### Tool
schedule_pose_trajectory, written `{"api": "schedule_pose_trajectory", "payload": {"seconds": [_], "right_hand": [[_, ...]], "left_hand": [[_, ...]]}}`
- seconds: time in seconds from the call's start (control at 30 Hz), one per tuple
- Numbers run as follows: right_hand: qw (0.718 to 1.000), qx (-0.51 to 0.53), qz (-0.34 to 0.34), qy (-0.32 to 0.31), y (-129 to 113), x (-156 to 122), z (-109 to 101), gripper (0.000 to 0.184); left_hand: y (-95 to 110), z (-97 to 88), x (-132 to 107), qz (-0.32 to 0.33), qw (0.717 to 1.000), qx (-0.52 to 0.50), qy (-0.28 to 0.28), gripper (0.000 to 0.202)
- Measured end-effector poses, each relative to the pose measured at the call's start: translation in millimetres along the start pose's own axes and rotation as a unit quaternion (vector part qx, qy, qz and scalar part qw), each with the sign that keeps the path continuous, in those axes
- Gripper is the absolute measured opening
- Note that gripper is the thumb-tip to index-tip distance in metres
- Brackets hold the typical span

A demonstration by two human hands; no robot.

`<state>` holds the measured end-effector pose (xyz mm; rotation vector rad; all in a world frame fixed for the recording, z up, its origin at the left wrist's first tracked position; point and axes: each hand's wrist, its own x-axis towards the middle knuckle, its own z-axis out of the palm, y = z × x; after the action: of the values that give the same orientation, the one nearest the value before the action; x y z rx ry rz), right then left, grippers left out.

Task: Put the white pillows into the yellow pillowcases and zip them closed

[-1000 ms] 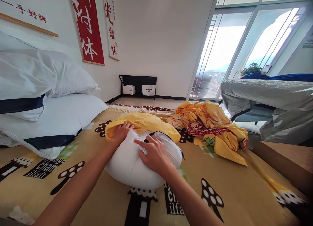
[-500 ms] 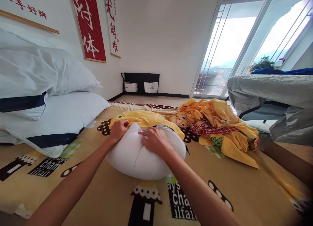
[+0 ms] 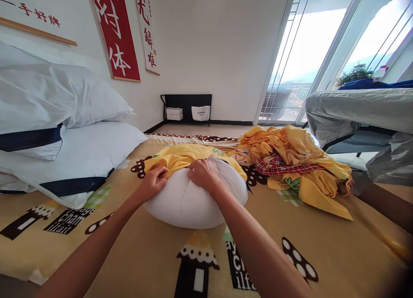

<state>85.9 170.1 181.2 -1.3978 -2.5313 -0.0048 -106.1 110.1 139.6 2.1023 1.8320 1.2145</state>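
Observation:
A plump white pillow [image 3: 190, 201] lies on the patterned bed sheet [image 3: 322, 250] in front of me. Its far end is partly inside a yellow pillowcase [image 3: 180, 154]. My left hand [image 3: 153, 182] grips the yellow pillowcase's edge at the pillow's left side, fingers curled. My right hand [image 3: 203, 173] is closed on the fabric at the pillow's top, where case and pillow meet. Both forearms reach in from the bottom of the view.
Two white pillows [image 3: 64, 130] with navy bands are stacked at the left against the wall. A heap of yellow and red-checked cloth [image 3: 290, 160] lies at the right. Beyond it stands a grey covered piece of furniture [image 3: 358, 117]. A glass door [image 3: 306, 53] is behind.
My right hand has slid forward from the pillow's middle to the pillowcase's edge and closed on it. My left hand has drawn back a little with the yellow edge. The view has tilted slightly.

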Motion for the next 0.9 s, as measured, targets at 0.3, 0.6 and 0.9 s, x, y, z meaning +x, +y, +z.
{"api": "schedule_pose_trajectory", "payload": {"seconds": [0.3,0.6,0.9], "right_hand": [[0.999,0.023,0.023,0.024,2.0,4.9,-3.3,0.036],[0.997,0.024,0.051,0.057,23.3,10.7,-6.1,0.038],[0.985,0.016,0.135,0.103,32.2,9.0,-10.6,0.039]], "left_hand": [[-78.4,-40.5,-29.5,-0.101,0.924,-0.239,-0.279,0.057],[-67.8,1.9,-15.2,-0.055,0.975,-0.164,-0.138,0.038],[-30.2,53.2,5.4,-0.120,0.985,-0.031,0.122,0.012]]}}
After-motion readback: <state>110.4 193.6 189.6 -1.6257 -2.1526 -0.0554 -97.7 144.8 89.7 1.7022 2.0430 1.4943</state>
